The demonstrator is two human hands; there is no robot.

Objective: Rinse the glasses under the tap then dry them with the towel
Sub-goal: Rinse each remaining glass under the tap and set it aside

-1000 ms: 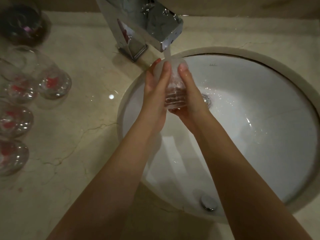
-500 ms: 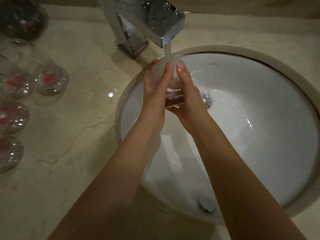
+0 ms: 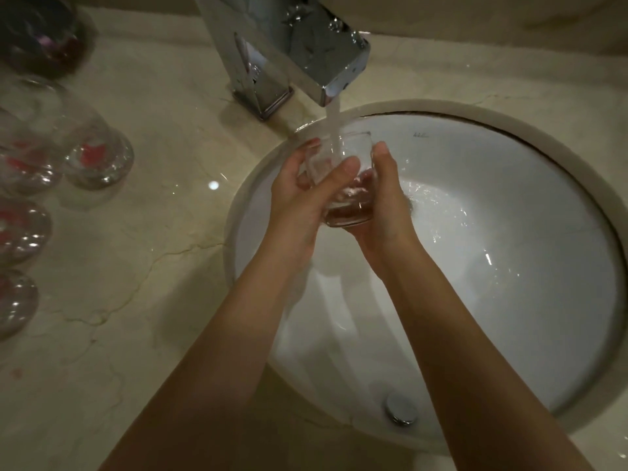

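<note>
A small clear glass (image 3: 353, 151) sits upright between both hands over the white sink (image 3: 509, 232). Water from the chrome tap (image 3: 306, 52) runs straight into its mouth. My left hand (image 3: 299, 198) wraps its left side, thumb across the front. On the other side my right hand (image 3: 387, 205) cups its right side and base. Several more clear glasses with red marks, such as the nearest glass (image 3: 98, 158), stand on the marble counter (image 3: 136, 266) at the far left. No towel is in view.
A dark round container (image 3: 44, 39) stands at the back left corner of the counter. The sink's overflow cap (image 3: 401, 409) is on the near wall of the bowl. Water splashes across the basin beside my right hand.
The glass has been turned mouth-up under the stream, and my fingers have spread apart around it. The view has shifted slightly.
</note>
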